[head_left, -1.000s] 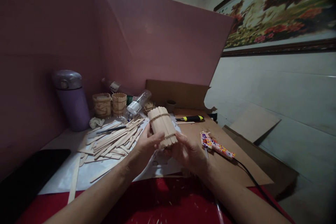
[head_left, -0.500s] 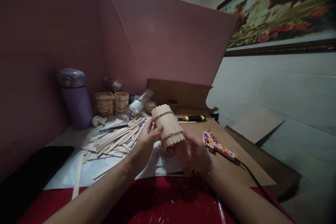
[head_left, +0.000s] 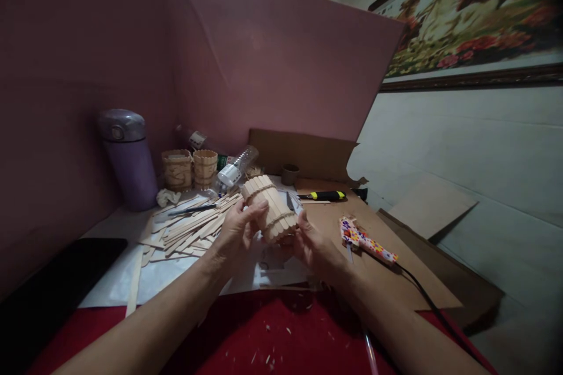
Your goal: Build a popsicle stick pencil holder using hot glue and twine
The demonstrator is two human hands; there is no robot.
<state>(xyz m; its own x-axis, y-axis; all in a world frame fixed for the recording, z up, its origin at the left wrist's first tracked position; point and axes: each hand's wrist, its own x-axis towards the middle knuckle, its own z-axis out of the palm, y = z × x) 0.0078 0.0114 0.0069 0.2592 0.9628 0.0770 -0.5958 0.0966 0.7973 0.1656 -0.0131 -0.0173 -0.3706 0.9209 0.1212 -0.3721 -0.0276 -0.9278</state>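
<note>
"Main thing located?"

"Yes. A wooden cup [head_left: 270, 206] is held up just right of the stick pile [head_left: 193, 234], tilted, far end leaned left. Two twine bands [head_left: 260, 192] are wrapped round it."

"Grip state, both sides?"

"Both clamped on the cup. Its side nearer the pile is held by the left hand [head_left: 240, 225], thumb laid across it; its near end, farther from the pile, is held by the right hand [head_left: 314, 249]. Some fingers are hidden underneath."

"Step?"

"Handling and looking over, it is judged. No tool is being used on the cup."

"Next move calls for what?"

"Light, even pressure from both grips, probably, so that no band is pulled loose. If one hand were freed, the cup would have to be fully supported by the other."

"Rest of the layout?"

"Two similar cups [head_left: 177, 171] are placed behind the pile. A glue gun [head_left: 367, 241] is laid well right of it, on cardboard [head_left: 409, 287]; a knife [head_left: 328, 195] is set to its right too, farther back. Neither tool is touched."
</note>
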